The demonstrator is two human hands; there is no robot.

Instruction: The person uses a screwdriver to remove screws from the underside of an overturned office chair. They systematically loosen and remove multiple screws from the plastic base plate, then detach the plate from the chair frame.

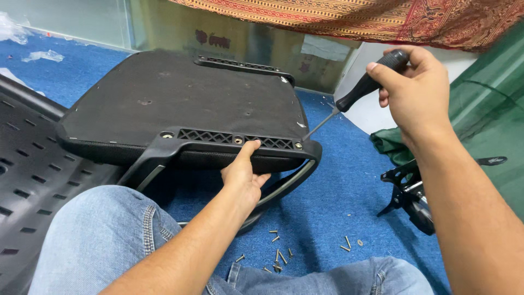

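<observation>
Seat base [180, 101], upside down on blue carpet [349, 180], tilted up, spans 9 to 12 o'clock of view. Perforated black panel [27, 180] at 9 o'clock, beside denim knee [103, 240]. Left hand [244, 173] clamped on armrest bracket [234, 143] along seat's near edge, thumb on top. Loose screws [278, 254] on carpet at 6 o'clock. Right hand [410, 90] at 2 o'clock closed round screwdriver [357, 93] handle, tip at bracket's right-end screw hole. Black metal part [406, 191] at 4 o'clock.

blue carpet floor [338, 196], patterned cloth [349, 16] overhead
</observation>
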